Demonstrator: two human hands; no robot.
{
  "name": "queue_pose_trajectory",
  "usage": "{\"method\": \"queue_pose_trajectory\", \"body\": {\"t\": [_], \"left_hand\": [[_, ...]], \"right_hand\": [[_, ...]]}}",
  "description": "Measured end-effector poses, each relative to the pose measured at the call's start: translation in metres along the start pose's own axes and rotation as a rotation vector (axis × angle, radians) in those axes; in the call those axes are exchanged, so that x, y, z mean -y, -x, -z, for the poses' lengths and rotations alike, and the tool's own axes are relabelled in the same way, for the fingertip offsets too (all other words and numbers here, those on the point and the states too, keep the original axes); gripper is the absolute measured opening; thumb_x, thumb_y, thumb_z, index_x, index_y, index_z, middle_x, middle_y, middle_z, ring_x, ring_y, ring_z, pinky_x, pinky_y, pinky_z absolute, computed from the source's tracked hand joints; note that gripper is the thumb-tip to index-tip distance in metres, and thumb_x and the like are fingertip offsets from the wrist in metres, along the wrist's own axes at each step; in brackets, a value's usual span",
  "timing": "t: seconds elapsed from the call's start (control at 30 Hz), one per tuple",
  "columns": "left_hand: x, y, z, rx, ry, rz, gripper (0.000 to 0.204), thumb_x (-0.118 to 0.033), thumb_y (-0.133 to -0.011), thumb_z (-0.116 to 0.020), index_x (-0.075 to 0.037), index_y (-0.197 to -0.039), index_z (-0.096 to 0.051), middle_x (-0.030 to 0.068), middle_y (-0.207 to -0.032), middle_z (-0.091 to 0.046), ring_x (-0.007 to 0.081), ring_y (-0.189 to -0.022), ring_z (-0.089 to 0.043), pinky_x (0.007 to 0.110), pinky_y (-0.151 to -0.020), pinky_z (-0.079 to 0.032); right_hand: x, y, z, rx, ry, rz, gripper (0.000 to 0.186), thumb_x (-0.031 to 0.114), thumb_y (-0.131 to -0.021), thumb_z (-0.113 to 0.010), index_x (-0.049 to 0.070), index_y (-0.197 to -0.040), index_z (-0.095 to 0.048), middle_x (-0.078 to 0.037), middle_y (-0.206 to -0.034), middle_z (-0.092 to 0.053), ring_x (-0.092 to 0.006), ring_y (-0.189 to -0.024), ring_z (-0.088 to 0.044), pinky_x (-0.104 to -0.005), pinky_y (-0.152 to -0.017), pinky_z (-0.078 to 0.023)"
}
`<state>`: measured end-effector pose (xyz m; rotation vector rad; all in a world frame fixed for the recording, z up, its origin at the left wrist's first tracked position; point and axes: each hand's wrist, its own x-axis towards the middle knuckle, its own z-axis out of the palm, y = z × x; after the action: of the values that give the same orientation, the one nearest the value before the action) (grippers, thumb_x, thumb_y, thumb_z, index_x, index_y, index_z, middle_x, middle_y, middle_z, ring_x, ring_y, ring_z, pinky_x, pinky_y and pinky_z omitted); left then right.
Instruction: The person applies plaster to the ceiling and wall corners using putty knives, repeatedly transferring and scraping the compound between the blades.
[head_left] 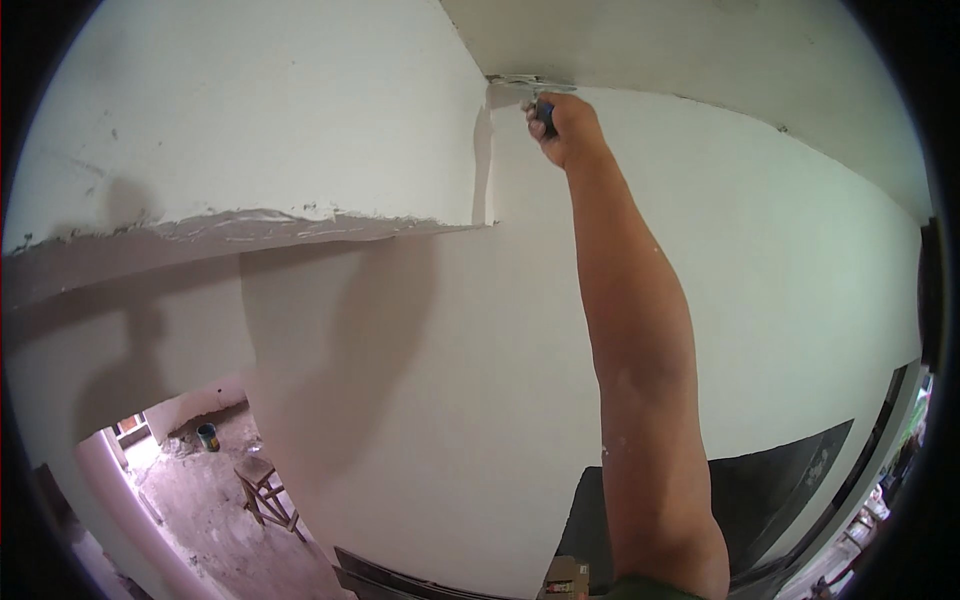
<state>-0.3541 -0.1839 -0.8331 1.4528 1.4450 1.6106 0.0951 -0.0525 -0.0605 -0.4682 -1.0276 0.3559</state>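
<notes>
My right arm stretches up high, and my right hand (572, 125) is closed around the dark blue handle of a putty knife (546, 115). The knife's wide, thin blade is pressed up where the white wall (520, 300) meets the ceiling (690, 45), close to the inner corner beside a beam (300, 110). Pale, wet-looking putty (515, 79) lies along that joint at the blade. A greyish damp-looking strip (482, 165) runs down the corner below it. My left hand is out of view.
The beam's lower edge (300, 217) is rough. At lower left, an opening shows a wooden stool (265, 487) and a bucket (207, 437) on a dusty floor. A black panel (780, 490) and a cardboard box (567, 577) stand low by the wall.
</notes>
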Motion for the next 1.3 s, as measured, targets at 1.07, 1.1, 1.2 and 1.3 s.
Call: {"method": "queue_pose_trajectory", "body": {"t": [1.07,1.1,1.2,1.3], "left_hand": [[-0.02,-0.011,0.025,-0.019,0.129,0.261,0.008,-0.006,-0.092,-0.057,-0.002,-0.099,-0.056,0.0091,-0.086,-0.051,0.019,-0.071,-0.05,0.034,-0.06,-0.044],[-0.021,-0.012,0.025,-0.015,0.124,0.257,0.008,-0.006,-0.092,-0.057,-0.001,-0.098,-0.056,0.0094,-0.087,-0.051,0.0192,-0.071,-0.05,0.034,-0.061,-0.044],[-0.025,-0.012,0.025,-0.01,0.104,0.246,0.007,-0.006,-0.093,-0.056,0.0,-0.097,-0.057,0.0102,-0.087,-0.051,0.0199,-0.073,-0.051,0.035,-0.062,-0.044],[-0.035,-0.014,0.026,-0.009,0.064,0.226,0.007,-0.006,-0.094,-0.055,0.001,-0.096,-0.057,0.011,-0.087,-0.052,0.0206,-0.074,-0.052,0.035,-0.063,-0.045]], "right_hand": [[-0.105,0.023,0.0,-0.295,0.704,0.469,0.037,0.022,-0.096,-0.055,-0.004,-0.122,-0.052,-0.026,-0.111,-0.065,-0.0407,-0.104,-0.063,-0.0432,-0.092,-0.047],[-0.109,0.017,-0.003,-0.261,0.602,0.446,0.037,0.021,-0.095,-0.058,-0.004,-0.122,-0.053,-0.026,-0.111,-0.065,-0.0389,-0.104,-0.063,-0.0423,-0.092,-0.047],[-0.12,0.005,-0.009,-0.235,0.425,0.376,0.037,0.02,-0.092,-0.063,-0.004,-0.119,-0.054,-0.023,-0.113,-0.064,-0.0342,-0.104,-0.063,-0.0404,-0.092,-0.047],[-0.124,0.003,-0.011,-0.27,0.458,0.48,0.036,0.017,-0.091,-0.066,-0.005,-0.118,-0.056,-0.022,-0.112,-0.065,-0.0326,-0.104,-0.063,-0.0393,-0.092,-0.047]]}}
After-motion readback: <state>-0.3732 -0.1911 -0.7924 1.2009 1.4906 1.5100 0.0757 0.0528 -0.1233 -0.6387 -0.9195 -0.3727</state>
